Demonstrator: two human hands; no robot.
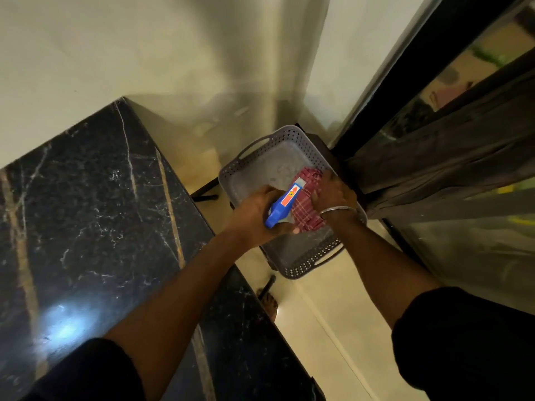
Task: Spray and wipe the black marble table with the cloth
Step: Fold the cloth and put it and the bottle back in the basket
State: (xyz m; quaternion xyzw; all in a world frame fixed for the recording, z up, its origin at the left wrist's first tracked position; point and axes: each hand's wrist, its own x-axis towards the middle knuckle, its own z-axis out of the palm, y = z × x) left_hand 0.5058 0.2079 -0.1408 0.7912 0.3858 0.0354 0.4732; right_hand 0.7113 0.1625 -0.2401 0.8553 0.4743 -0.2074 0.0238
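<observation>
The black marble table [86,215] with white and gold veins fills the left side. To its right a grey perforated basket [260,166] stands on a low stand. Over the basket, my left hand [254,218] grips a spray bottle with a blue head [282,205] and a red label. My right hand [333,193] rests on a folded red checked cloth [304,209] lying in the basket, fingers closed over its far edge. A metal bangle circles that wrist.
A cream wall runs behind the table. A dark curtain [434,157] and a glass door with a black frame [477,96] stand at the right. Pale tiled floor [333,328] lies between table and door, with a foot [269,302] below the basket.
</observation>
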